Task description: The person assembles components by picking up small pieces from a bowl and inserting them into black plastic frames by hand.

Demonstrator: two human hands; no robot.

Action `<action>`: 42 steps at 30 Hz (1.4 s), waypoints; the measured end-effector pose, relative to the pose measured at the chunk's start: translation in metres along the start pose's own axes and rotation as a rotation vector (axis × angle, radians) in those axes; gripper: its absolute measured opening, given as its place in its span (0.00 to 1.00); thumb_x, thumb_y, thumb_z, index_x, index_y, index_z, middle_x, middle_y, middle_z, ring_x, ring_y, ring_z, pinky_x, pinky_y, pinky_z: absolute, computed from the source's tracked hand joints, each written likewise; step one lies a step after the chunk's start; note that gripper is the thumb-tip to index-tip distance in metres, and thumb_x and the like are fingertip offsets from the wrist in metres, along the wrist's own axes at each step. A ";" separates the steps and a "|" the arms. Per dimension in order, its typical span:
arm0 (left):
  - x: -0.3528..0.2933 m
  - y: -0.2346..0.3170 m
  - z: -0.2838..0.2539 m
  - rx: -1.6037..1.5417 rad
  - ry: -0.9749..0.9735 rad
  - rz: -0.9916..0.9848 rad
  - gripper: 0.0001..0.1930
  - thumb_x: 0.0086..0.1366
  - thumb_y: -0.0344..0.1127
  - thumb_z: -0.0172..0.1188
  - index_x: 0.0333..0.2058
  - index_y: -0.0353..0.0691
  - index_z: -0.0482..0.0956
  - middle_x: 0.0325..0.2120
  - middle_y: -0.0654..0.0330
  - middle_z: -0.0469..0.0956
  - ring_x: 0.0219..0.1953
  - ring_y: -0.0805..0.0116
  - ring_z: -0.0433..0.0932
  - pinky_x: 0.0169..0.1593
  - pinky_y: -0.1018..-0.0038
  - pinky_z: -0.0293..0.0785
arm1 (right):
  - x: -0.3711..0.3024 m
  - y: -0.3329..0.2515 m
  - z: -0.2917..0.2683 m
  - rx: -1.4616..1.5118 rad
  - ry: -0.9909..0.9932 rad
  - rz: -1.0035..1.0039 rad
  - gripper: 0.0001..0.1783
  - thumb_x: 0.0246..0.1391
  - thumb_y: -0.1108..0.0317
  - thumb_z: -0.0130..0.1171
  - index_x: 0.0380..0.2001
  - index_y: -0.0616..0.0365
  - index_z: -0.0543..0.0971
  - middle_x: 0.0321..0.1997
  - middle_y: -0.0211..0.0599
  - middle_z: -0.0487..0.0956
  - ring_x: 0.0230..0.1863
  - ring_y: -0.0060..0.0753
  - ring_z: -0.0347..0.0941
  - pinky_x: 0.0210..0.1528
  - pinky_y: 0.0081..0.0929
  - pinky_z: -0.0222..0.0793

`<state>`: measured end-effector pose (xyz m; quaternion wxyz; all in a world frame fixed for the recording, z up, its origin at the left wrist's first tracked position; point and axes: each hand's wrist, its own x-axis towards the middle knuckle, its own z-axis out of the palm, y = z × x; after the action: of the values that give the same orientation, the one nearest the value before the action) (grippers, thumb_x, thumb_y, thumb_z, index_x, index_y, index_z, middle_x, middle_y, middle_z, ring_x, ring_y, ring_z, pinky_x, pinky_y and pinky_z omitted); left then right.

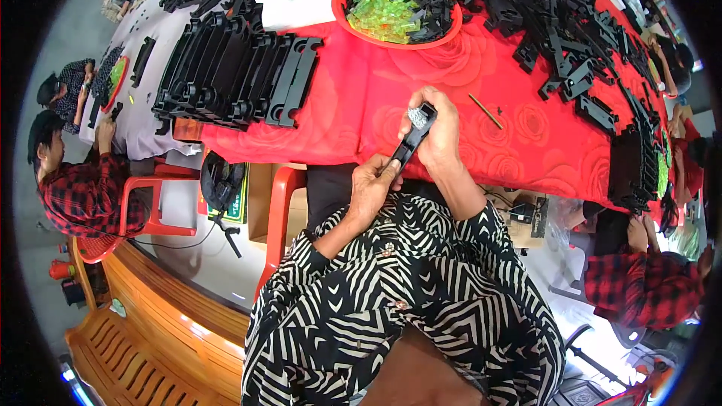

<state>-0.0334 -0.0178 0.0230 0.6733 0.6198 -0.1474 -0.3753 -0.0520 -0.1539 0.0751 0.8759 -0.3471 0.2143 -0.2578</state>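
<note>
Between my two hands is a long narrow black plastic part [410,143], tilted up to the right just over the table's near edge. My left hand [374,186] grips its lower end, thumb on top. My right hand [440,129] is wrapped round its upper end. A small greyish-white patch shows beside the right fingers; I cannot make out what it is. To the right of my right hand, a thin brass-coloured stick [486,110] lies on the red patterned tablecloth [376,79].
An orange-red bowl [342,15] of clear yellow-green and black pieces stands ahead. Stacked black parts [226,68] are at left, loose black parts [560,37] at right. White paper [295,4] lies beside the bowl. A red chair [282,214] is at my left; other people work on both sides.
</note>
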 end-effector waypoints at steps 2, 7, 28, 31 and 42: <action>0.001 0.001 0.001 -0.008 -0.005 -0.014 0.09 0.60 0.33 0.52 0.25 0.32 0.72 0.16 0.64 0.72 0.18 0.80 0.68 0.24 0.83 0.66 | -0.002 0.000 0.001 -0.005 0.043 -0.022 0.14 0.51 0.60 0.43 0.20 0.58 0.66 0.12 0.34 0.64 0.12 0.31 0.64 0.15 0.29 0.65; 0.006 0.004 0.001 0.177 0.062 0.064 0.14 0.59 0.38 0.56 0.22 0.31 0.72 0.12 0.64 0.71 0.15 0.79 0.68 0.19 0.80 0.65 | -0.001 0.000 0.001 0.005 0.031 -0.056 0.14 0.51 0.60 0.43 0.20 0.58 0.67 0.14 0.33 0.65 0.12 0.31 0.64 0.16 0.29 0.64; 0.011 0.002 -0.003 -0.015 0.009 -0.136 0.15 0.58 0.42 0.56 0.20 0.35 0.72 0.13 0.63 0.70 0.16 0.78 0.68 0.22 0.82 0.65 | -0.005 0.011 0.002 -0.066 0.062 -0.098 0.12 0.51 0.62 0.44 0.20 0.57 0.67 0.15 0.32 0.65 0.12 0.30 0.65 0.15 0.26 0.64; 0.013 0.003 -0.003 -0.077 -0.023 -0.161 0.15 0.58 0.41 0.56 0.21 0.35 0.72 0.13 0.63 0.70 0.16 0.78 0.67 0.23 0.82 0.65 | -0.006 0.010 0.004 -0.074 0.086 -0.125 0.12 0.50 0.63 0.43 0.20 0.58 0.66 0.15 0.32 0.65 0.11 0.29 0.65 0.14 0.25 0.64; 0.012 0.001 -0.004 -0.028 -0.021 -0.070 0.16 0.58 0.42 0.56 0.18 0.36 0.70 0.12 0.63 0.69 0.16 0.78 0.66 0.23 0.81 0.63 | -0.012 0.013 0.015 -0.101 0.069 -0.231 0.11 0.51 0.67 0.39 0.19 0.60 0.66 0.16 0.34 0.66 0.11 0.28 0.64 0.13 0.24 0.63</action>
<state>-0.0222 -0.0234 0.0204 0.6669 0.6110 -0.1275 -0.4071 -0.0490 -0.1313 0.0780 0.8139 -0.4039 0.2155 -0.3578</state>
